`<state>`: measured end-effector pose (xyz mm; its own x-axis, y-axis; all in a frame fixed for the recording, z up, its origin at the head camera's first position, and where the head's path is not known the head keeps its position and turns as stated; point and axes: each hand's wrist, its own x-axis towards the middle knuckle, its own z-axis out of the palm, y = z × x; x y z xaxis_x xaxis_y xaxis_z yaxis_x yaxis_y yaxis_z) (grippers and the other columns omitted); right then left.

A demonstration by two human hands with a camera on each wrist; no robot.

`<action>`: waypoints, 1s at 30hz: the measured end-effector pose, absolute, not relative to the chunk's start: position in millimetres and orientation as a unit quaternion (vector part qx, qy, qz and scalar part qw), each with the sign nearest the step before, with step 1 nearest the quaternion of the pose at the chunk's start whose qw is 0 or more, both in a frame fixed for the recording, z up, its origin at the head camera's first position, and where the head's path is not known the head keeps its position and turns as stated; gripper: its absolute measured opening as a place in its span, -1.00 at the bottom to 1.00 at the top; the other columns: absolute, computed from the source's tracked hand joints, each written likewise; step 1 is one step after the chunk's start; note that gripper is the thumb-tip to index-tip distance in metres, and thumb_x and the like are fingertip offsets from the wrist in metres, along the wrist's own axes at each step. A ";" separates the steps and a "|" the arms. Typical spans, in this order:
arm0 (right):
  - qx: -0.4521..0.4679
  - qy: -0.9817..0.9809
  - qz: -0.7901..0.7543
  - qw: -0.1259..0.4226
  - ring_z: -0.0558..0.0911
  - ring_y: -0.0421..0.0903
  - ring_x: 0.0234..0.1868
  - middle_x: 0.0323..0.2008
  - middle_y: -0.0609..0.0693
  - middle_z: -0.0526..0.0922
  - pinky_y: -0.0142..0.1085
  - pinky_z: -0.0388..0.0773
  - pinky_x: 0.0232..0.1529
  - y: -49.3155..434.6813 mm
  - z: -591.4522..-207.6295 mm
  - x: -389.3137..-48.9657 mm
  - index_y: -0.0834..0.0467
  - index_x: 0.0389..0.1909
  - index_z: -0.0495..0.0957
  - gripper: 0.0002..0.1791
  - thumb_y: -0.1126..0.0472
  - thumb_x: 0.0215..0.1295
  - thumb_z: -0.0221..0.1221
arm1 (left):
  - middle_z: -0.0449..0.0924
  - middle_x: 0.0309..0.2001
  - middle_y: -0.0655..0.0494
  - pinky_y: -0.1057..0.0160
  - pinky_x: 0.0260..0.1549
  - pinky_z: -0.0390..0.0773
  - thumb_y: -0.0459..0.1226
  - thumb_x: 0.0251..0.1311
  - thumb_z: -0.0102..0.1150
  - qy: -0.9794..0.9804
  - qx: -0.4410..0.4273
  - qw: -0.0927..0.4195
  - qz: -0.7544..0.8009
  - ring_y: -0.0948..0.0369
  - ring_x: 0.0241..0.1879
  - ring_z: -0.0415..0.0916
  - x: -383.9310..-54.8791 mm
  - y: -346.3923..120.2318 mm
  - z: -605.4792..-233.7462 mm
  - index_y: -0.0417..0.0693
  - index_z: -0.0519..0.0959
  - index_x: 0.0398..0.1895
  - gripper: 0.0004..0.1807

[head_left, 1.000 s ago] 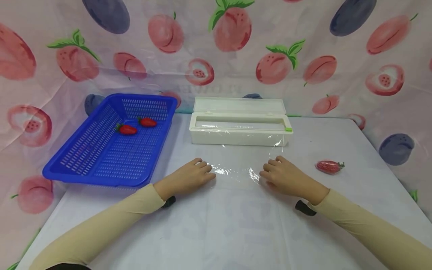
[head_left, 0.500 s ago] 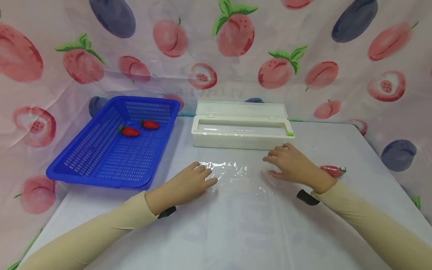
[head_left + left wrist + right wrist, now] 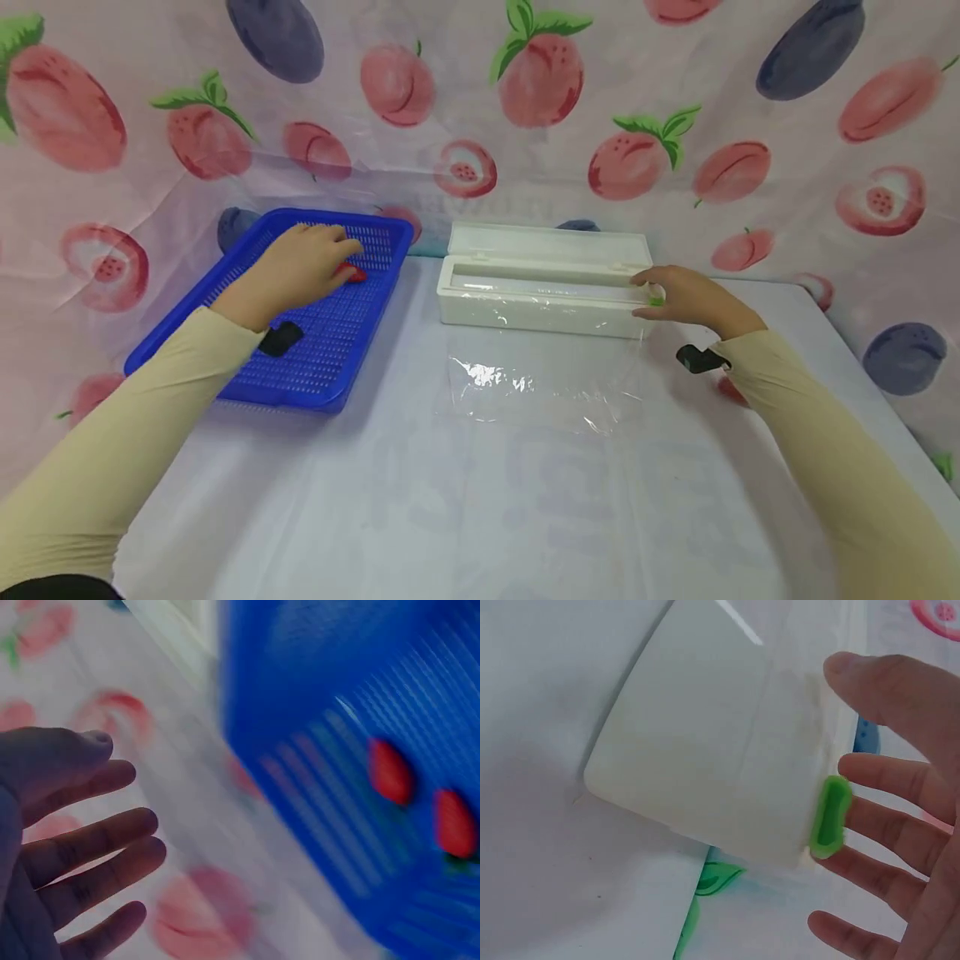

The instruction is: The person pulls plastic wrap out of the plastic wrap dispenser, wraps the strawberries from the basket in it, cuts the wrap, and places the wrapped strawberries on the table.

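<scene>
Over the blue basket [image 3: 300, 367] hangs my left hand [image 3: 292, 271], its fingers extended and holding nothing. Two red strawberries lie in the basket; the left wrist view shows one strawberry [image 3: 390, 772] beside the other, while the head view has them mostly behind the hand. At the right end of the white cling film dispenser [image 3: 540, 315], my right hand [image 3: 686, 296] spreads its fingers near the green slider [image 3: 830, 817]; whether they touch it I cannot tell. A sheet of clear film [image 3: 547, 375] stretches from the dispenser onto the table.
The dispenser's lid [image 3: 551, 242] stands raised at the back. Partly hidden behind the right sleeve lies a red strawberry [image 3: 731, 390], wrapped in film in earlier views. A fruit-print cloth [image 3: 465, 100] hangs behind the white-covered table [image 3: 480, 508].
My left hand has left the film and moved up and left over the basket. My right hand has moved from the film to the dispenser's right end. The film now lies loose.
</scene>
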<state>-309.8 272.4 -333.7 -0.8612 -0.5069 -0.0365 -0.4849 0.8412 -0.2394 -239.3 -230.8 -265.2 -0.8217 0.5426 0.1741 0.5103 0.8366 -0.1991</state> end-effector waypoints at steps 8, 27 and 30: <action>-0.249 0.961 -0.103 0.058 0.39 0.21 0.15 0.04 0.28 0.55 0.15 0.36 0.15 280.7 -343.4 -317.0 0.28 0.03 0.54 -0.48 0.08 0.08 0.32 | 0.55 -0.09 -0.34 -0.19 -0.13 0.48 -0.36 0.08 0.15 -0.982 -0.178 -0.009 0.056 -0.23 -0.10 0.51 -295.0 -301.5 -303.3 -0.30 0.53 -0.04 -0.65; -0.270 0.953 -0.130 0.038 0.42 0.17 0.09 -0.06 0.23 0.62 0.10 0.40 0.10 281.1 -353.1 -314.1 0.26 -0.09 0.60 -0.58 0.13 0.05 0.34 | 0.50 -0.09 -0.43 -0.28 -0.04 0.38 -0.32 -0.01 0.26 -0.990 -0.120 -0.061 0.031 -0.28 -0.09 0.45 -323.5 -352.1 -371.9 -0.31 0.49 0.05 -0.51; -0.274 0.952 -0.134 0.033 0.42 0.18 0.08 -0.08 0.24 0.63 0.10 0.40 0.10 283.3 -352.4 -314.4 0.27 -0.11 0.60 -0.59 0.12 0.04 0.35 | 0.55 -0.22 -0.30 -0.19 -0.17 0.44 -0.33 -0.07 0.32 -0.989 -0.130 -0.057 0.032 -0.15 -0.23 0.49 -328.5 -348.9 -371.9 -0.27 0.53 -0.03 -0.54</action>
